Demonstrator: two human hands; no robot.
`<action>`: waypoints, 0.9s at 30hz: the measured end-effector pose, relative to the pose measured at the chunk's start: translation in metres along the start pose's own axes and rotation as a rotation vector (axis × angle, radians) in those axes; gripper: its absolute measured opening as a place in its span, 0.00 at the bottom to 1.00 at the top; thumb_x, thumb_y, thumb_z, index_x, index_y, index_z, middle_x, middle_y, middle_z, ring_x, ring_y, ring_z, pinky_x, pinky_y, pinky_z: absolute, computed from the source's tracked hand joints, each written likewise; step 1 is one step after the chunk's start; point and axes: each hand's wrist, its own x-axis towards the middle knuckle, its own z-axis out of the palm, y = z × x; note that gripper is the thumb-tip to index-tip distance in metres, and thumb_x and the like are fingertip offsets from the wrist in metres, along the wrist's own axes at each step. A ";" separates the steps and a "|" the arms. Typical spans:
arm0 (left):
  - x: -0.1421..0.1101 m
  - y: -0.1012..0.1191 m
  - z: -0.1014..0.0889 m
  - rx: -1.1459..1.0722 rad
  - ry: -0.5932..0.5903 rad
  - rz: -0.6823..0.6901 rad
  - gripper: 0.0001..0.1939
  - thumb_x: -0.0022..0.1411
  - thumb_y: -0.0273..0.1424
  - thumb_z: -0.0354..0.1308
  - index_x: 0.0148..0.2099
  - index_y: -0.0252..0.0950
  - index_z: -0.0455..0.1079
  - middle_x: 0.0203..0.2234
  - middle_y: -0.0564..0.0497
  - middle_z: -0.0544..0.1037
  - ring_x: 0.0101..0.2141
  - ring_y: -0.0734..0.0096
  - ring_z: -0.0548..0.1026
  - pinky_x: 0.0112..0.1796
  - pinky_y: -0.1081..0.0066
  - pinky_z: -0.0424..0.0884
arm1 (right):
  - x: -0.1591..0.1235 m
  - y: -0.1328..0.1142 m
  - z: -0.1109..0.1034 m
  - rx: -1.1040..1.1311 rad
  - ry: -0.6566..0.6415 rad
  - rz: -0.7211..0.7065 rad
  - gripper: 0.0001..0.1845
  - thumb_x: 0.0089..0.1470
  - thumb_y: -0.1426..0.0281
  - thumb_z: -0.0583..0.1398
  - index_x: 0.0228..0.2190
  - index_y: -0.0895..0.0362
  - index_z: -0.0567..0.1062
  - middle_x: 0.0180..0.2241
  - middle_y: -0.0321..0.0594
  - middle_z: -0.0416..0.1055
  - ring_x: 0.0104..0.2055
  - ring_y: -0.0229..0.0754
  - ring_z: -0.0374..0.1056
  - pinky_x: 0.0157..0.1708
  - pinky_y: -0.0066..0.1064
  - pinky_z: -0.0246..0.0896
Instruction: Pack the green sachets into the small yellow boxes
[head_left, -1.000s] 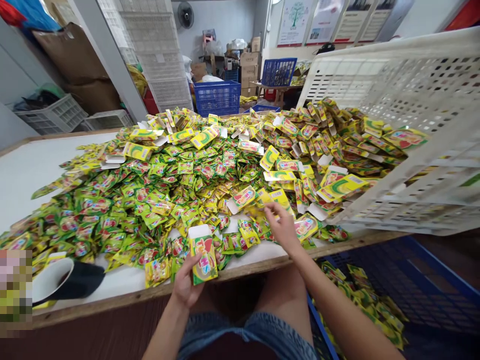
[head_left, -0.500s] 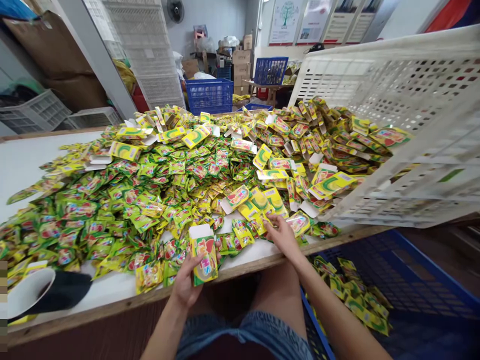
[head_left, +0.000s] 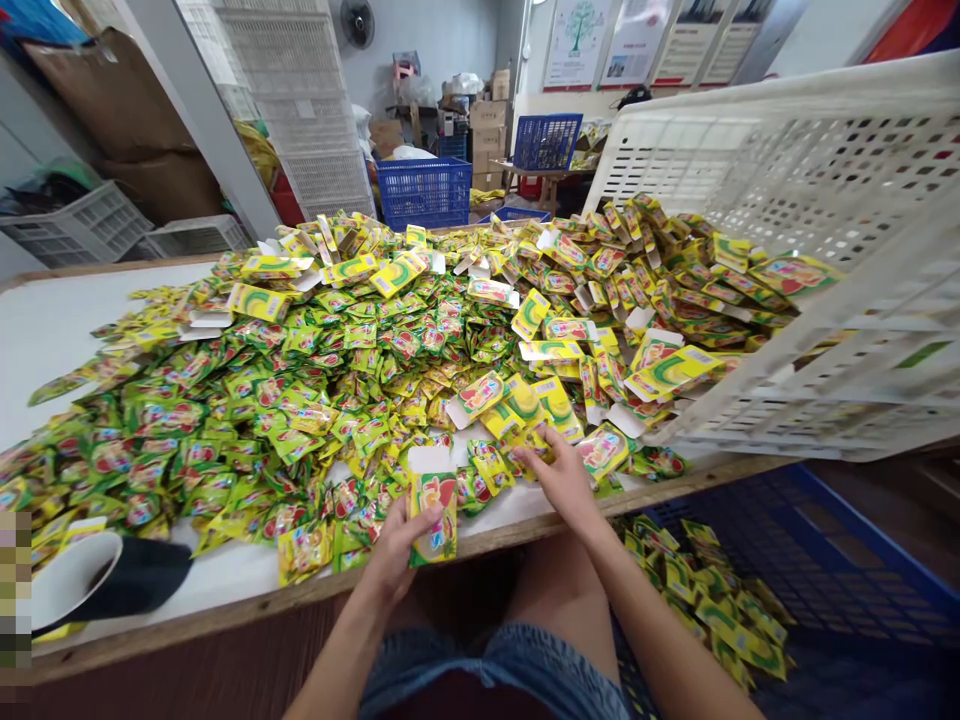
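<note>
My left hand (head_left: pixel 399 548) is closed around a small yellow-and-green candy carton (head_left: pixel 436 505), thumb across its printed front. The carton's white top flap stands up at its upper end. My right hand (head_left: pixel 561 478) is to the right, with thumb and fingers curled onto a yellow candy sachet (head_left: pixel 531 440) at the front of the heap; the fingertips are partly hidden. Just beyond that hand, several yellow cartons (head_left: pixel 556 402) lie flat, and another carton (head_left: pixel 604 450) rests to its right. Green and yellow sachets (head_left: pixel 300 410) are heaped across the white tabletop (head_left: pixel 52 310).
A white perforated crate (head_left: pixel 750 160) stands tilted on the right with cartons piled against it. Below the wooden table edge (head_left: pixel 247 610), a blue crate (head_left: pixel 840 540) contains yellow packets. A dark cup-like container (head_left: pixel 142 575) lies on its side at front left.
My left hand has moved the carton a little to the right, nearer my right hand. The right thumb and fingers have shifted around the sachet. The camera view has moved slightly.
</note>
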 end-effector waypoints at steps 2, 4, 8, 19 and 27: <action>0.004 0.000 0.010 0.026 -0.070 -0.016 0.19 0.46 0.30 0.66 0.42 0.29 0.72 0.32 0.44 0.80 0.29 0.66 0.77 0.28 0.74 0.70 | -0.007 -0.010 -0.001 0.271 -0.126 0.052 0.17 0.49 0.56 0.59 0.33 0.56 0.71 0.32 0.39 0.71 0.34 0.43 0.66 0.35 0.32 0.60; 0.007 -0.001 0.019 0.032 -0.168 -0.036 0.18 0.47 0.31 0.65 0.41 0.28 0.73 0.31 0.43 0.80 0.27 0.67 0.76 0.27 0.75 0.69 | -0.014 -0.017 0.000 0.443 -0.199 0.094 0.17 0.49 0.56 0.59 0.33 0.57 0.71 0.31 0.38 0.71 0.33 0.42 0.66 0.34 0.31 0.61; 0.009 -0.001 0.026 0.028 -0.194 0.011 0.16 0.51 0.31 0.63 0.42 0.28 0.73 0.31 0.42 0.79 0.28 0.70 0.75 0.28 0.75 0.68 | -0.021 -0.018 0.002 0.550 0.027 0.165 0.16 0.48 0.57 0.61 0.33 0.57 0.71 0.29 0.37 0.72 0.31 0.40 0.66 0.31 0.29 0.61; 0.004 0.000 0.021 -0.030 -0.153 0.006 0.15 0.50 0.31 0.63 0.41 0.30 0.73 0.31 0.44 0.79 0.25 0.71 0.75 0.28 0.74 0.69 | -0.026 -0.031 0.013 0.709 0.059 0.222 0.18 0.46 0.56 0.62 0.34 0.57 0.72 0.32 0.38 0.73 0.33 0.41 0.68 0.31 0.29 0.63; 0.001 -0.003 0.028 0.128 -0.143 0.023 0.18 0.47 0.33 0.66 0.41 0.30 0.72 0.33 0.43 0.79 0.28 0.68 0.75 0.32 0.73 0.69 | -0.028 -0.036 0.025 0.776 0.072 0.272 0.19 0.48 0.55 0.60 0.37 0.56 0.70 0.34 0.40 0.73 0.34 0.43 0.69 0.31 0.31 0.66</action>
